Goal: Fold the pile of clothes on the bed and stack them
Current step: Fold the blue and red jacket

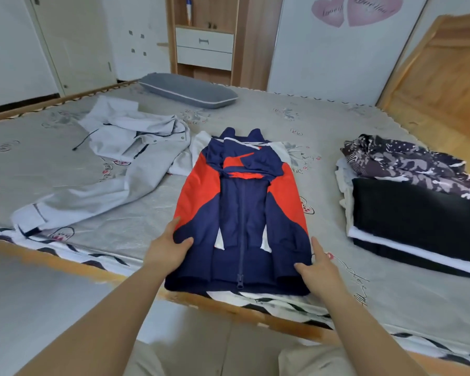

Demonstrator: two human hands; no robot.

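One bed [136, 210] is shown, the folded zip jacket [242, 213] laid at its near edge. Its side is pinched by the left hand [166, 248]; the hold of the right hand [320, 267] cannot be told, forefinger straight. Tucked sleeves could be spilled if lifted unevenly.

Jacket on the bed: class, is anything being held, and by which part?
The jacket: left hand and right hand grip its side edges near the hem, thumbs on top.
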